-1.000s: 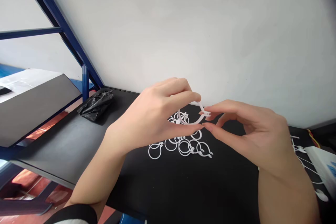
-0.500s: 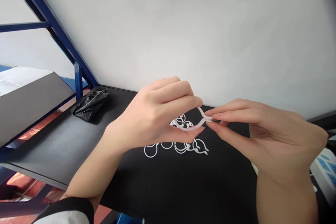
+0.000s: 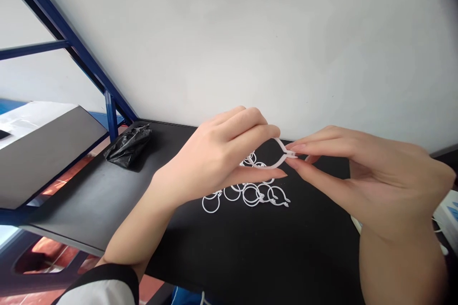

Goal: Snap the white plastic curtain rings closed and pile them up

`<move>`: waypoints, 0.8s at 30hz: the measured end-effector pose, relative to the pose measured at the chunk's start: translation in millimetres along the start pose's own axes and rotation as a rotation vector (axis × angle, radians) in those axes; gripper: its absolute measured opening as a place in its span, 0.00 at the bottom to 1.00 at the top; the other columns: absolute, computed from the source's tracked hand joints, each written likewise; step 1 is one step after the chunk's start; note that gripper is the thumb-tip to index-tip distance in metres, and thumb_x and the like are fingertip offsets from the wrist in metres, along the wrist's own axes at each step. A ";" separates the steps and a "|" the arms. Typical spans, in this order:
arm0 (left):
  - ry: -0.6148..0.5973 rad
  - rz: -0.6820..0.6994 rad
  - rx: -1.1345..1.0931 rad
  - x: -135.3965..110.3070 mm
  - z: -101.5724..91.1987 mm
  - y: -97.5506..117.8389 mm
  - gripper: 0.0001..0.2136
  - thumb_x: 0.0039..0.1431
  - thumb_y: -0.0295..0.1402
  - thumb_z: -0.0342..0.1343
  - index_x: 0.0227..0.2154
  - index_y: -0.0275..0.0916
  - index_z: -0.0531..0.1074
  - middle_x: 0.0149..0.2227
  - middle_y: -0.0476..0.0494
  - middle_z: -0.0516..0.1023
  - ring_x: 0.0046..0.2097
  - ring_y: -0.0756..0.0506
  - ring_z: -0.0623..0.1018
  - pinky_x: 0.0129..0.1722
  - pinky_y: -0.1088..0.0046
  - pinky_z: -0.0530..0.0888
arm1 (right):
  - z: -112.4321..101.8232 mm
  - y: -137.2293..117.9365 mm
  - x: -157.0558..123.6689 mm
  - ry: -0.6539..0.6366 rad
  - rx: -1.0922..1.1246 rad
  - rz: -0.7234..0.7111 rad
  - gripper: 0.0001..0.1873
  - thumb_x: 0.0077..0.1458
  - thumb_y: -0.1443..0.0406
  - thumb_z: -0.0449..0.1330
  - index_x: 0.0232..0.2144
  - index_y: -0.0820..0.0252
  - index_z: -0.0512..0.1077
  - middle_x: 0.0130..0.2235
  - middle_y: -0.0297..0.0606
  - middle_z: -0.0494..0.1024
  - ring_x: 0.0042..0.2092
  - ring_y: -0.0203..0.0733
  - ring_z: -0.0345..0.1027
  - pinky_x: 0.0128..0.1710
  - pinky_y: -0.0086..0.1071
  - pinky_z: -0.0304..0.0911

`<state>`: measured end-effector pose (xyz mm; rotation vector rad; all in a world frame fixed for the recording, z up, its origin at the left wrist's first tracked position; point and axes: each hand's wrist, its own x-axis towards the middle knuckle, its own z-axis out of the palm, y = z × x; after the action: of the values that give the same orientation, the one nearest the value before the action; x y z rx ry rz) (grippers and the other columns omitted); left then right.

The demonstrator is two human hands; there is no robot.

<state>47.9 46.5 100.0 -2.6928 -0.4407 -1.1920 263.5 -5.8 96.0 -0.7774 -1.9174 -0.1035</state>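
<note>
A white plastic ring (image 3: 275,164) with a two-pronged clasp is held up between my hands, above the black table. My left hand (image 3: 218,152) is closed around its left side, thumb below and fingers above. At the clasp, the thumb and fingertips of my right hand (image 3: 352,167) pinch the two prongs from the right; whether the clasp is fastened I cannot tell. Several similar white rings (image 3: 251,195) lie in an overlapping cluster on the table behind and below my hands, partly hidden by the left one.
A crumpled black plastic bag (image 3: 129,147) lies on the black tabletop (image 3: 250,248) at the far left. Blue metal framing (image 3: 82,69) rises on the left, with a grey box (image 3: 53,147) beside it. A pale wall (image 3: 232,47) stands behind. A white-and-blue object (image 3: 449,214) is partly visible at the right.
The whole view has shifted slightly. My left thumb has straightened and come a little away from the ring's lower side; my right hand keeps its pinch on the clasp.
</note>
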 end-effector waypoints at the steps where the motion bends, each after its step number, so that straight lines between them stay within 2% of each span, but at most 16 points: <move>1: -0.024 -0.014 0.001 0.4 -0.7 1.2 0.14 0.65 0.41 0.57 0.44 0.34 0.70 0.39 0.41 0.74 0.35 0.50 0.73 0.36 0.73 0.73 | -0.3 -0.1 0.2 0.001 -0.012 -0.003 0.17 0.47 0.80 0.68 0.34 0.55 0.79 0.32 0.30 0.82 0.31 0.39 0.76 0.27 0.36 0.71; 4: -0.061 -0.046 -0.003 1.1 -0.8 3.8 0.14 0.67 0.41 0.54 0.46 0.35 0.69 0.40 0.40 0.74 0.36 0.49 0.74 0.36 0.73 0.73 | -1.6 -0.4 0.5 0.003 -0.028 0.008 0.17 0.47 0.80 0.68 0.34 0.54 0.78 0.32 0.30 0.82 0.32 0.39 0.77 0.28 0.36 0.71; 10: 0.046 -0.017 -0.033 -0.2 3.4 2.9 0.13 0.64 0.40 0.58 0.45 0.35 0.70 0.38 0.42 0.74 0.35 0.50 0.73 0.36 0.74 0.73 | -4.3 -0.7 0.8 -0.014 -0.055 -0.008 0.16 0.46 0.79 0.68 0.32 0.54 0.78 0.33 0.31 0.83 0.32 0.39 0.77 0.29 0.35 0.71; 13: 0.021 -0.030 -0.043 0.4 2.6 2.9 0.15 0.63 0.41 0.59 0.44 0.34 0.70 0.37 0.41 0.74 0.35 0.49 0.73 0.36 0.73 0.73 | -4.2 0.0 0.2 -0.020 -0.033 0.006 0.16 0.46 0.80 0.68 0.32 0.54 0.78 0.33 0.31 0.83 0.32 0.39 0.77 0.29 0.35 0.72; 19: 0.000 -0.035 -0.060 4.0 5.1 1.5 0.26 0.58 0.54 0.57 0.45 0.33 0.70 0.34 0.43 0.74 0.32 0.49 0.71 0.34 0.72 0.72 | -1.8 -1.6 0.7 -0.035 0.043 0.039 0.17 0.47 0.81 0.68 0.33 0.55 0.78 0.32 0.32 0.82 0.31 0.38 0.76 0.27 0.34 0.71; 24: 0.046 -0.049 -0.140 4.2 13.6 0.3 0.17 0.61 0.47 0.58 0.37 0.35 0.69 0.27 0.50 0.72 0.28 0.52 0.70 0.31 0.75 0.70 | 1.3 -3.1 2.1 -0.026 0.071 0.007 0.17 0.47 0.81 0.67 0.34 0.55 0.78 0.33 0.32 0.83 0.32 0.38 0.77 0.28 0.34 0.73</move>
<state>60.1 50.6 94.1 -2.7795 -0.4338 -1.3432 260.1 -6.8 98.0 -0.7416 -1.9317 -0.0212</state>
